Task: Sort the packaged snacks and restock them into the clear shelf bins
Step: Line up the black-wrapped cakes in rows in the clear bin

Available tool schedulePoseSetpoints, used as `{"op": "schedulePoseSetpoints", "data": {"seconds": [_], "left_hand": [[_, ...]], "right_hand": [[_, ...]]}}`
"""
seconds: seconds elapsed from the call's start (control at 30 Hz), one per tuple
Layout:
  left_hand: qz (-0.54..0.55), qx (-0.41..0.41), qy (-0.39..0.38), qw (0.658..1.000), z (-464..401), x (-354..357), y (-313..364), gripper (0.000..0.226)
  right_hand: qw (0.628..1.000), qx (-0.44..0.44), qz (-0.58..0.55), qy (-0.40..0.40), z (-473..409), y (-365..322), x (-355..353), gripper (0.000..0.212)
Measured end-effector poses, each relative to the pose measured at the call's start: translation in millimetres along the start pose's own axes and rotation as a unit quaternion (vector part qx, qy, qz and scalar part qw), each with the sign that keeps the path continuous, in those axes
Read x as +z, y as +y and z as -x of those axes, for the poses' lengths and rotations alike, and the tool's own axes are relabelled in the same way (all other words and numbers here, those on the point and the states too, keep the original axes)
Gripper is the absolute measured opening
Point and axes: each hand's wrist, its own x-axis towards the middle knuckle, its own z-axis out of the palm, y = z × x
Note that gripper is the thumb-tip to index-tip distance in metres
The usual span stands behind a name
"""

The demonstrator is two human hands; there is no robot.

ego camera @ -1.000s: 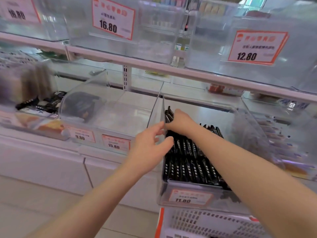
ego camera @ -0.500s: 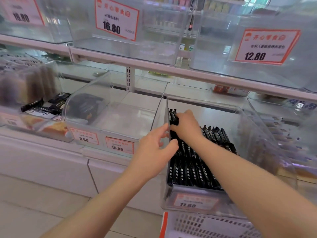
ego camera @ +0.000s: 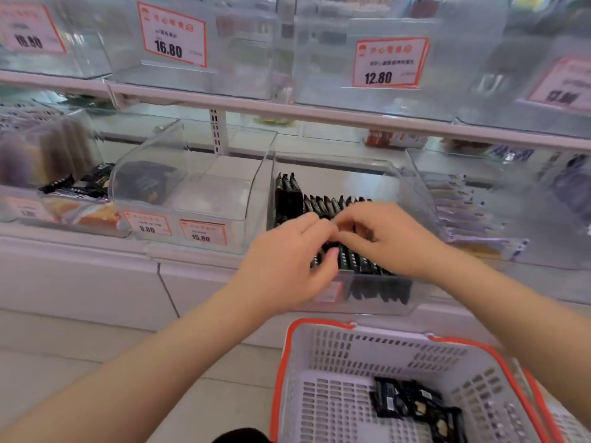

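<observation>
A clear shelf bin [ego camera: 412, 187] at the middle of the lower shelf holds rows of black snack packets [ego camera: 289, 199] standing on edge. My left hand [ego camera: 287, 266] and my right hand [ego camera: 390, 238] are both over the front rows of this bin, fingertips together pinching at the packets. Motion blur hides exactly which packet each hand grips. Below, a white basket with an orange rim [ego camera: 319, 356] holds a few loose black packets [ego camera: 412, 404].
A clear bin [ego camera: 224, 193] to the left is mostly bare, with dark packets at its left end. A bin of purple-white packets [ego camera: 463, 212] stands at the right. The upper shelf rail [ego camera: 287, 110] carries bins with price tags. White floor lies at lower left.
My right hand came forward from the back left of the bin to the front rows. My left hand moved off the bin's left wall to meet it. The view tilted down, showing the basket.
</observation>
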Motion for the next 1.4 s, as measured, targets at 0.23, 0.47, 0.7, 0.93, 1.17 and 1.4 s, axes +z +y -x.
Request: {"op": "schedulePoseSetpoints", "data": {"seconds": [0.23,0.47,0.7,0.93,1.17,1.4], "left_hand": [[-0.073,0.041,-0.358,0.930,40,95,43,0.024],[-0.082,0.084,-0.561,0.819,100,226,77,0.030],[-0.003,-0.042,-0.683,0.729,163,342,112,0.028],[0.016,-0.100,-0.744,0.661,223,408,126,0.030],[-0.017,-0.155,-0.697,0.700,255,450,134,0.048],[-0.026,-0.242,-0.598,0.764,269,471,138,0.051]], "right_hand": [[0.977,0.131,-0.005,-0.169,149,60,43,0.018],[0.897,0.265,-0.001,-0.354,257,166,115,0.023],[0.835,0.293,-0.027,-0.465,331,225,212,0.014],[0.816,0.323,-0.033,-0.477,351,241,310,0.043],[0.815,0.349,0.020,-0.462,366,248,344,0.043],[0.783,0.367,-0.103,-0.491,360,243,340,0.028]]}}
